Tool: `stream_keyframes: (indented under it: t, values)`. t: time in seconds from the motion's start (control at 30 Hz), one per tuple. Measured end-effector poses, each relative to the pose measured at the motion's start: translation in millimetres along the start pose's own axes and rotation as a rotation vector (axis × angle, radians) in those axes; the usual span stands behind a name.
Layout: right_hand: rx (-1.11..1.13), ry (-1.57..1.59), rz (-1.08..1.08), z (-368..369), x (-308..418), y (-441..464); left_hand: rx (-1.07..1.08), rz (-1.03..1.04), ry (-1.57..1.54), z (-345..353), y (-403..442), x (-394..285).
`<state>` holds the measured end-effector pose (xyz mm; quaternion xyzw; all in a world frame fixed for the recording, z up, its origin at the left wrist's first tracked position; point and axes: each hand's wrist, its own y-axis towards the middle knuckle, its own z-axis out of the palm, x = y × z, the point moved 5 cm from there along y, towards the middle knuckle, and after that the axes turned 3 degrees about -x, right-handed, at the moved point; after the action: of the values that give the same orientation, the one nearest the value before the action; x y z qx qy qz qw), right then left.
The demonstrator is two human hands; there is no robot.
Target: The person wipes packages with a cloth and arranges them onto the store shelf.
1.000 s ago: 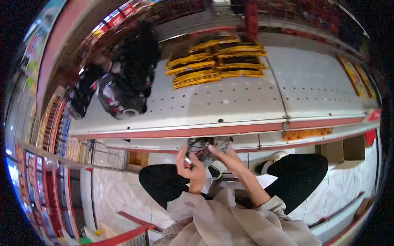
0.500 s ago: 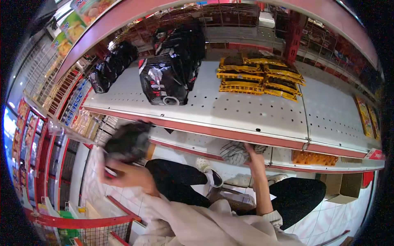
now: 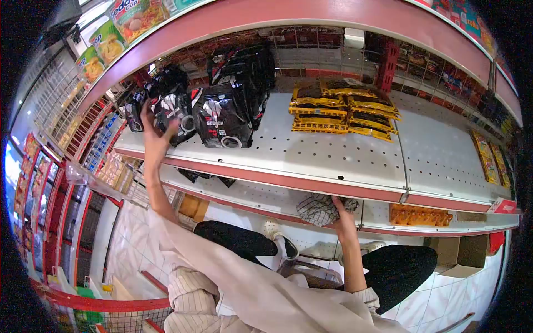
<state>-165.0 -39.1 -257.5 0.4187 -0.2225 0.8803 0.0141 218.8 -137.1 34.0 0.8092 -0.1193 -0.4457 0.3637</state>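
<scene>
My left hand [image 3: 157, 135] is raised at the upper shelf, with fingers stretched and thumb apart. It is at the lower left of a black packet [image 3: 176, 115], overlapping it in view; whether it touches the packet is unclear. Right beside that stands a larger-looking black packet [image 3: 221, 116] in front of more black packets. Lower down, at the edge of the lower shelf, my right hand [image 3: 345, 223] has its fingers closed on a dark-and-white checked cloth [image 3: 318, 209]. The cloth is bunched up, and part of my fingers is hidden by it.
Stacked yellow-and-black packets [image 3: 344, 108] lie on the upper shelf [image 3: 311, 150]. Orange packs [image 3: 420, 215] are on the lower shelf. An open cardboard box [image 3: 462, 256] stands at the lower right, and a red-rimmed wire basket [image 3: 111, 302] at the lower left.
My left hand has moved up from below the shelf edge, and the black packet it carried now stands on the upper shelf. My right hand keeps the cloth in nearly the same place.
</scene>
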Motion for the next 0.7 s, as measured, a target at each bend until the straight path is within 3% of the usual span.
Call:
stream_keyframes:
  t: [0.07, 0.23, 0.33, 0.4, 0.7]
  values:
    - [-0.014, 0.011, -0.012, 1, 2, -1, 0.141, -0.107, 0.187, -6, 0, 13]
    - [-0.166, 0.006, 0.109, -9, -4, 2, 0.25, -0.166, 0.142, 4, 16, 32]
    - [-0.083, 0.024, 0.094, 2, 4, -7, 0.323, -0.086, 0.08, 23, 34, 31]
    - [-0.069, -0.044, 0.013, -14, -12, 13, 0.343, -0.173, 0.013, 33, 47, 38]
    - [-0.008, -0.043, -0.042, -23, -19, 22, 0.321, 0.267, 0.092, 79, 132, 191]
